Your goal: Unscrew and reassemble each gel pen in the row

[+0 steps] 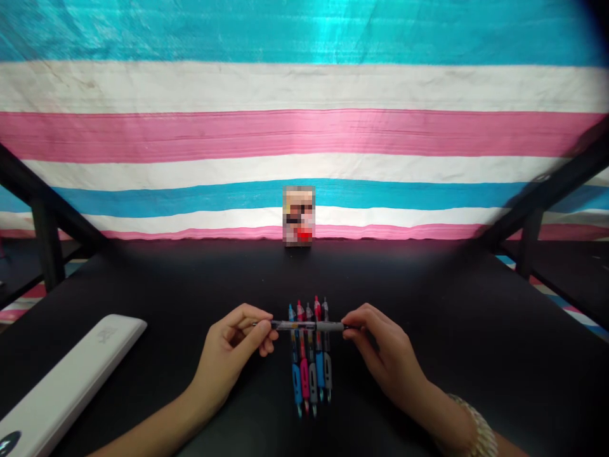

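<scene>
Gray pen (307,325) crosswise, ends btwn fingertips (267,316), L hand (226,349) & R hand (387,346)

Black bench (190,279) and surroundings
White oblong device (80,381), left; pixelated upright object (299,216), far edge; striped sheet (304,133) hangs behind.

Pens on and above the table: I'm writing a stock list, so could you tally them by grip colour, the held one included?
Blue-grip pens: 2
Pink-grip pen: 1
Grey-grip pens: 3, counting the held pen
Total: 6
</scene>
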Available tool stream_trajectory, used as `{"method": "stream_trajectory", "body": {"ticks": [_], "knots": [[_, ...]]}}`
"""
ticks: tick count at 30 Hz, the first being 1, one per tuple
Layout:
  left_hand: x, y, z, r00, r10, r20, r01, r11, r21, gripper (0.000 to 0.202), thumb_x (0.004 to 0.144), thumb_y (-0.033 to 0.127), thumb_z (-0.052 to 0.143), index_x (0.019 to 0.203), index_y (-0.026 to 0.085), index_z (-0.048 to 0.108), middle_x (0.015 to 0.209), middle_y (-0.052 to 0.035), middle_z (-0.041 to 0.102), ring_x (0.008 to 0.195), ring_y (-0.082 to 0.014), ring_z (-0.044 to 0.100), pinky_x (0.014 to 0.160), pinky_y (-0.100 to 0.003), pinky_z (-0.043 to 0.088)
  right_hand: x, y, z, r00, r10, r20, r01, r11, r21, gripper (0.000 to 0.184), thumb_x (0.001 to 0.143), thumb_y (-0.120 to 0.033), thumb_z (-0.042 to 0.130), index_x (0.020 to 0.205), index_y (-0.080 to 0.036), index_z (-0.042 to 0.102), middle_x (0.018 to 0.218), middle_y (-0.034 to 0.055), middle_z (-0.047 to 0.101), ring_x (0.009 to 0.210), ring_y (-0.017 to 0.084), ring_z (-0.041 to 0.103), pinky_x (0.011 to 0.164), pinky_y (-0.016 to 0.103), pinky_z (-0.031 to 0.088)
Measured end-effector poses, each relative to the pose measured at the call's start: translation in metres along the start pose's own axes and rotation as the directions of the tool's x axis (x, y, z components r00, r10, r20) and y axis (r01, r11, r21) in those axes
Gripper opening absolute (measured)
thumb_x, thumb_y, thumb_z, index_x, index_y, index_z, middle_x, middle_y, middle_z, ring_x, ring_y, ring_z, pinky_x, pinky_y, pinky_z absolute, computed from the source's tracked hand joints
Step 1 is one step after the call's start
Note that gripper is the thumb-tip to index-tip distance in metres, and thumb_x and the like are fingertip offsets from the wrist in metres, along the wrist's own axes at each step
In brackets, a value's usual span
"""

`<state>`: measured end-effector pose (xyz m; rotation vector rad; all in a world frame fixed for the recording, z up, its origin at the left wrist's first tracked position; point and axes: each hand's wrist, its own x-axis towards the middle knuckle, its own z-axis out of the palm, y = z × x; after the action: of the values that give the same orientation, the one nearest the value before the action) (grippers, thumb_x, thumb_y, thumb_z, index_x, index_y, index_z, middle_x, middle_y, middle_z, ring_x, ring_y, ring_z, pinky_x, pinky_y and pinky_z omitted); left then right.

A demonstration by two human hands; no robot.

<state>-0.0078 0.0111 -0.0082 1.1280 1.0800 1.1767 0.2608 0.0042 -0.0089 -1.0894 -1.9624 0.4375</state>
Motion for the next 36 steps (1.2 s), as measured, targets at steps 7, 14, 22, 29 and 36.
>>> {"method": "stream_trajectory", "body": {"ticks": [7,14,22,29,36], "knots": [[-0.002,0.003,0.003,1.000,0.015,-0.007,-0.014,0.999,0.033,0.013,0.087,0.030,0.073,0.089,0.017,0.071,0.069,-0.0015,0.075,0.057,-0.0108,0.065,0.054,-0.018,0.052,0.000,-0.002,0.001,0.999,-0.007,0.045,0.011,0.997,-0.074,0.018,0.103,-0.016,0.044,0.092,-0.019,0.057,0.074,0.0011,0.053,0.065,0.017,0.051,0.058,0.027,0.039],[-0.004,0.012,0.006,0.990,0.132,-0.057,-0.121,0.977,0.173,0.006,0.082,0.022,0.074,0.088,0.018,0.073,0.067,-0.0012,0.075,0.058,-0.0128,0.068,0.056,-0.019,0.056,-0.002,-0.008,0.002,0.989,0.057,0.135,-0.058,0.998,0.004,0.034,0.105,-0.021,0.036,0.073,-0.020,0.049,0.067,0.0001,0.048,0.063,0.017,0.048,0.057,0.028,0.036],[-0.007,0.007,-0.001,0.975,0.198,-0.098,-0.178,0.967,0.181,0.007,0.086,0.025,0.074,0.092,0.021,0.074,0.072,-0.0013,0.071,0.063,-0.0146,0.066,0.060,-0.023,0.055,-0.002,-0.024,0.006,0.951,0.196,0.239,-0.237,0.959,0.157,0.042,0.107,-0.033,0.037,0.071,-0.020,0.054,0.068,-0.0005,0.052,0.062,0.015,0.051,0.057,0.025,0.039],[0.000,0.011,0.003,0.999,0.020,-0.047,-0.026,0.989,-0.145,0.017,0.082,0.030,0.081,0.094,0.020,0.075,0.085,-0.0026,0.071,0.076,-0.0138,0.066,0.074,-0.022,0.054,-0.004,-0.030,0.010,0.951,0.062,0.303,-0.116,0.980,0.163,0.035,0.105,-0.033,0.044,0.080,-0.019,0.065,0.068,0.0015,0.055,0.066,0.017,0.055,0.059,0.027,0.044],[0.014,0.029,-0.008,0.991,0.022,-0.131,-0.052,0.971,-0.231,0.041,0.084,0.026,0.079,0.123,0.027,0.066,0.095,-0.0004,0.068,0.085,-0.0158,0.070,0.079,-0.026,0.058,-0.008,-0.021,0.006,0.971,-0.006,0.239,-0.021,0.994,0.109,0.023,0.101,-0.023,0.049,0.117,-0.020,0.065,0.074,0.0022,0.066,0.076,0.021,0.063,0.068,0.031,0.051]]}}
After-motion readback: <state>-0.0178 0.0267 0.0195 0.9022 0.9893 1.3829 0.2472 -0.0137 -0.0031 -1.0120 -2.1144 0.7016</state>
